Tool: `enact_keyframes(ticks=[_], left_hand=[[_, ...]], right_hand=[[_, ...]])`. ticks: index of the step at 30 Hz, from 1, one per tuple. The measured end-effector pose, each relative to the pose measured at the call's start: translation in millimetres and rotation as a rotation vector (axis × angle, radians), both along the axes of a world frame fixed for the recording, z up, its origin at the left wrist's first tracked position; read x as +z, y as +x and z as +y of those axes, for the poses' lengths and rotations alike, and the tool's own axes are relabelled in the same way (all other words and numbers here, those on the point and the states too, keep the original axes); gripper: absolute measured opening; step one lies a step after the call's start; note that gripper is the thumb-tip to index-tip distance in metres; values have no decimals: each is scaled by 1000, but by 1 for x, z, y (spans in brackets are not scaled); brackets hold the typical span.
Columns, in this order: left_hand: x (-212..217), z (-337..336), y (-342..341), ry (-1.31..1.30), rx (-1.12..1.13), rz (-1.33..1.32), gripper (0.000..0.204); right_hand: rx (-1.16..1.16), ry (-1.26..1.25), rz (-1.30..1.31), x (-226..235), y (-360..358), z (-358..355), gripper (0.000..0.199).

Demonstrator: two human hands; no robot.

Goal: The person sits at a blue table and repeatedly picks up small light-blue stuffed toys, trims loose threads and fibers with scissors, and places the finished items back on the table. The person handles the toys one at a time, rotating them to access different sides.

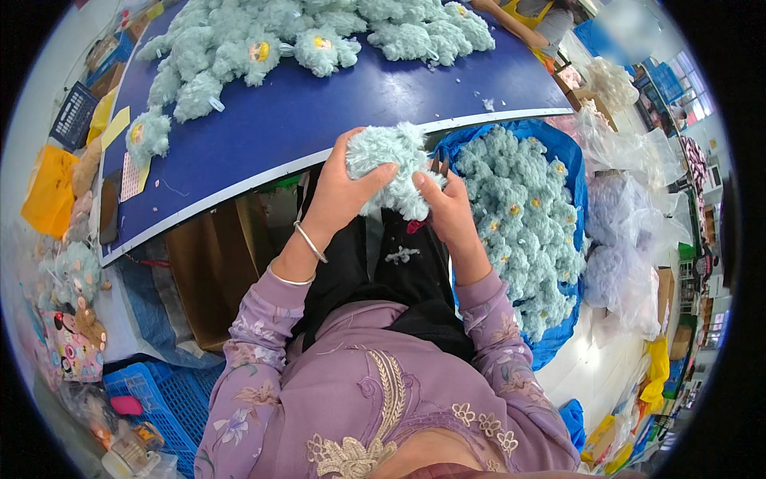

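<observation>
A fluffy pale blue-green plush toy (389, 156) is held up over my lap, close to the table's near edge. My left hand (333, 190) is closed around its left side, thumb pressed into the fur. On the other side, my right hand (453, 215) pinches the toy's lower right with its thumb. That same hand also grips small scissors (440, 165). Their dark pointed blades stick up past the fingers, and a red part shows below the hand. Which side of the toy faces away from me is hidden.
A blue-topped table (319, 108) bears a heap of similar plush toys (255, 52). At my right stands a blue bag (581, 180) full of more. A blue crate (171, 399) and a cardboard box (211, 271) are at left. Another person's arm (515, 24) reaches in beyond the table.
</observation>
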State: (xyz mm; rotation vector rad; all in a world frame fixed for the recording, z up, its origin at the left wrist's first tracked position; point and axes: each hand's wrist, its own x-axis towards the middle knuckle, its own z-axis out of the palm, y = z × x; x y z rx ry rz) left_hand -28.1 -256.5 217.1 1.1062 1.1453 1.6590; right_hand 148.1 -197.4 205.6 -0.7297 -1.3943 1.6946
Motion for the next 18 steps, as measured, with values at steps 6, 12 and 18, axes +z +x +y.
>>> enact_keyframes(ticks=[6, 12, 18], left_hand=[[-9, 6, 1, -47, 20, -65, 44], [-17, 2, -15, 37, -146, -20, 47], [23, -21, -166, 104, 691, 614, 50]], right_hand=[[35, 8, -18, 13, -3, -7, 24], [-79, 96, -179, -3, 9, -1, 26], [-60, 125, 738, 4, 138, 69, 41]])
